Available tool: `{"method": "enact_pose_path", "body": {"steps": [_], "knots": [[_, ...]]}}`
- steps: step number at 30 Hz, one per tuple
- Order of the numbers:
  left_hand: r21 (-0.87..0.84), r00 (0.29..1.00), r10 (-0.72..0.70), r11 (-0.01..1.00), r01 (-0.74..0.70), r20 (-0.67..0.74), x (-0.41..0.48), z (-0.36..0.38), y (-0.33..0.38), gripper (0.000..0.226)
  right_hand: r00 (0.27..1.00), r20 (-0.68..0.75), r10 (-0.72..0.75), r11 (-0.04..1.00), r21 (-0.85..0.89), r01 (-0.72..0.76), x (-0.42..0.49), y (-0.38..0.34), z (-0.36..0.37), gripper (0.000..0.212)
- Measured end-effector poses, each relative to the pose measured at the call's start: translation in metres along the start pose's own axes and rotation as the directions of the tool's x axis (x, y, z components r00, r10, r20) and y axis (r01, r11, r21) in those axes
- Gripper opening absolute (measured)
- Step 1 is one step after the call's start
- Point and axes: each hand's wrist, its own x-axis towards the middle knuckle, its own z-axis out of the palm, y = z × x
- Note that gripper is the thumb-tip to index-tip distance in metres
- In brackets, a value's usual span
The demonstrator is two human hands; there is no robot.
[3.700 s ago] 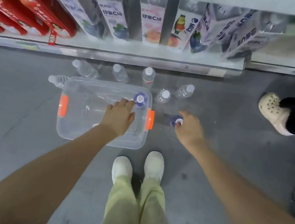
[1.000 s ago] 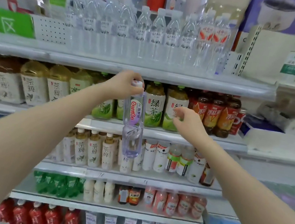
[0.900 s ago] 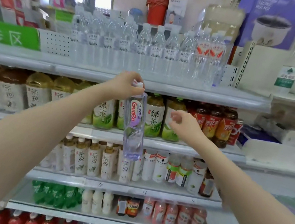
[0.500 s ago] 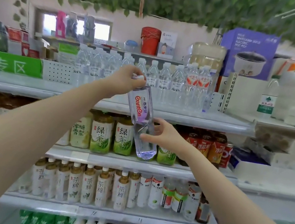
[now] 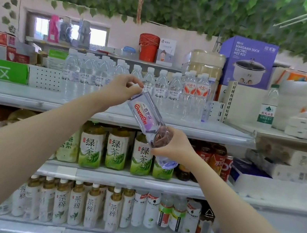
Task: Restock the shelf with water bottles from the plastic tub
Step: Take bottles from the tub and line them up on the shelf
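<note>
Tilt is what the coming move turns on: the clear plastic water bottle with the purple-and-red label (image 5: 148, 123) is held slantwise in front of the grey metal top shelf (image 5: 48, 102). Its long axis runs from the white cap, above the shelf's front edge, down to the base, below that edge. The cap end is gripped by the left hand (image 5: 120, 88), whose fingers are curled over the neck. The lower body, just short of the base, is wrapped by the right hand (image 5: 173, 148). Neither end is rested on the shelf; the bottle is carried wholly by the two hands. On the shelf, behind the cap end, a row of clear white-capped water bottles (image 5: 161, 89) is stood upright, with bare shelf surface in front of it. It is judged that the base must be raised above the front edge and the axis brought upright before the bottle can be set down before that row. The right hand, being at the low end, is better placed for that lift, while the cap end need only be steadied. Care would be needed lest the standing row be knocked.
</note>
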Motion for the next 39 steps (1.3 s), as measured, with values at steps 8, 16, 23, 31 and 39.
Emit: {"method": "enact_pose_path", "body": {"steps": [8, 16, 23, 31, 39], "knots": [[0.080, 0.998, 0.016, 0.997, -0.011, -0.060, 0.044, 0.042, -0.006, 0.038, 0.999, -0.038, 0.019, 1.000, -0.023, -0.020, 0.030, 0.044, -0.050, 0.048], [0.166, 0.995, -0.017, 0.986, 0.033, -0.096, 0.080, 0.115, -0.038, 0.050, 0.984, -0.173, 0.051, 0.994, 0.107, -0.033, 0.064, 0.096, -0.106, 0.048], [0.404, 0.999, 0.039, 0.915, -0.024, -0.029, 0.106, 0.181, -0.059, 0.046, 0.961, -0.263, 0.091, 0.971, 0.238, -0.027, 0.093, 0.133, -0.153, 0.054], [0.664, 0.992, 0.110, 0.738, -0.123, 0.062, 0.131, 0.250, -0.069, 0.049, 0.931, -0.336, 0.145, 0.929, 0.370, -0.011, 0.132, 0.162, -0.186, 0.056], [0.806, 0.980, 0.187, 0.568, -0.168, 0.072, 0.146, 0.282, -0.088, 0.058, 0.901, -0.385, 0.199, 0.938, 0.341, -0.062, 0.183, 0.203, -0.197, 0.074]]}}
